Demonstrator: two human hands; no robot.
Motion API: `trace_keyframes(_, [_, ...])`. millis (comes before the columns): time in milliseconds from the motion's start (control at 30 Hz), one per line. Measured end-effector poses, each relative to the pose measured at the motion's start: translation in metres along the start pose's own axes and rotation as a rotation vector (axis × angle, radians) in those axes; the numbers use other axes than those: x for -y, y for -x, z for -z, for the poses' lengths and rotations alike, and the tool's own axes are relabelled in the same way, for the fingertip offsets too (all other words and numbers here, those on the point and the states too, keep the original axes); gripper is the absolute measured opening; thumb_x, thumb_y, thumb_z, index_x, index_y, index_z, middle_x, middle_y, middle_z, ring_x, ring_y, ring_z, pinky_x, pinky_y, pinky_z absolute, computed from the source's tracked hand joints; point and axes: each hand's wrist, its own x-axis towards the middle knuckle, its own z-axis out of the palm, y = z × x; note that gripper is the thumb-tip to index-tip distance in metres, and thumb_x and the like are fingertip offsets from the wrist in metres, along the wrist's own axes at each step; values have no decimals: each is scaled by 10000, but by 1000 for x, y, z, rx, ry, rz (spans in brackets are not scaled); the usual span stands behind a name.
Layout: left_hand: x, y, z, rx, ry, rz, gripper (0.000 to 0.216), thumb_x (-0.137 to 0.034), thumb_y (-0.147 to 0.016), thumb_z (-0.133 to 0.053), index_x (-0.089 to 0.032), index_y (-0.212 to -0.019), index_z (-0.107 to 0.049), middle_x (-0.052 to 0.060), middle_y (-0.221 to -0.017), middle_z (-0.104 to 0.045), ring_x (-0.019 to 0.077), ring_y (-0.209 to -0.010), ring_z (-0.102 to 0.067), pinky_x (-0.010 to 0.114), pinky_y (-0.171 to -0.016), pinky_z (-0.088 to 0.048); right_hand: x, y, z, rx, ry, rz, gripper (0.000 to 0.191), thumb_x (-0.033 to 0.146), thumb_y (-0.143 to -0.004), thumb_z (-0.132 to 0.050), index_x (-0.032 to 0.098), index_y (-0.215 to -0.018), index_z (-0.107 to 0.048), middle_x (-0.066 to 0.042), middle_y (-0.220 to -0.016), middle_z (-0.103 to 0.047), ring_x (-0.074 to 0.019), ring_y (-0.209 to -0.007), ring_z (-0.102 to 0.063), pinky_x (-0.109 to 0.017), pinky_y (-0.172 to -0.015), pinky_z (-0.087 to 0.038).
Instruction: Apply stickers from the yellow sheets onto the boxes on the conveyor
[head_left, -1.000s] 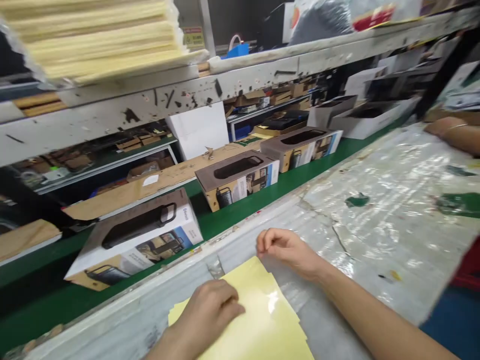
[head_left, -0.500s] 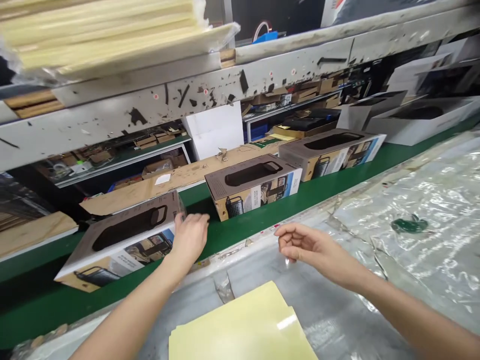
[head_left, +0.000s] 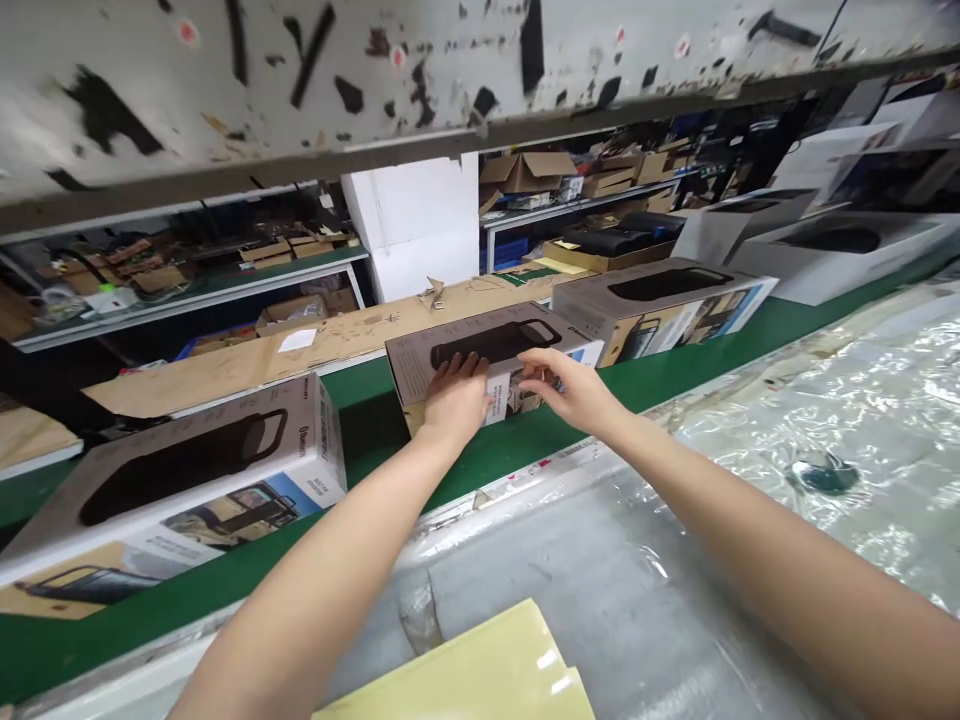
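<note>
A scuffed pale beam (head_left: 450,40), dotted with black scraps and red spots, runs across the top of the view and cuts off part of the shelving behind. Under it a brown board (head_left: 360,330) carrying a scrap of white paper (head_left: 298,340) lines the far side of the green belt (head_left: 517,445). One printed box (head_left: 202,490) stands on the belt to the left, another (head_left: 667,305) close on the right, with open white cartons (head_left: 847,255) farther along; yellow sheets (head_left: 480,675) lie nearest the viewer on a plastic-covered table (head_left: 585,540). The middle box (head_left: 499,335) sits on the belt between its neighbours — greyish on top with a long dark printed shape, its picture-covered front partly hidden by both hands. The left hand (head_left: 457,400) lies spread over its top edge; the right hand (head_left: 562,388), apart from it, curls at the front — whether gripping, I cannot tell.
</note>
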Motion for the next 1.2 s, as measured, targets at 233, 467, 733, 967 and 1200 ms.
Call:
trace_keyframes(233, [3, 4, -1, -24, -12, 39, 549, -271, -920, -731, -179, -1438, -575, 85, -1529, -531, 296, -1422, -487, 405, -1206, -373, -15, -15, -13, 64, 151, 211, 274, 249, -1033, -484, 234, -1297, -555, -99, -1026, -693, -280, -932, -672, -416, -811, -578])
trace_keyframes(467, [10, 5, -5, -49, 30, 29, 543, -262, -908, -744, -209, -1425, -588, 77, -1521, -541, 293, -1419, -492, 427, -1207, -370, -20, -23, -22, 116, 366, 278, 312, 200, -1042, -443, 219, -1327, -568, -115, -1052, -696, -299, -973, -648, -425, -834, -531])
trace_keyframes(733, [14, 10, -5, -54, 16, 32, 540, -256, -910, -735, -185, -1426, -589, 99, -1529, -528, 307, -1431, -478, 439, -1215, -365, -24, -21, -8, 141, 275, 28, 681, 353, -855, -798, 214, -1450, -499, -174, -1400, -596, -412, -1302, -530, -571, -1047, -456])
trace_keyframes(967, [20, 16, -4, -67, -29, -4, 522, -274, -923, -718, -158, -1414, -587, 118, -1523, -533, 308, -1427, -480, 430, -1201, -381, -7, -74, -15, 240, 22, -455, 344, 233, -719, -875, 188, -1035, -749, -59, -949, -752, -264, -902, -702, -363, -834, -569])
trace_keyframes(1200, [21, 31, 6, -26, -75, -107, 557, -256, -963, -644, -277, -1503, -509, 105, -1542, -504, 324, -1432, -451, 461, -1190, -354, 15, -84, -19, 83, 114, -667, 127, 60, -838, -666, 81, -954, -713, -89, -899, -720, -213, -871, -674, -352, -866, -513])
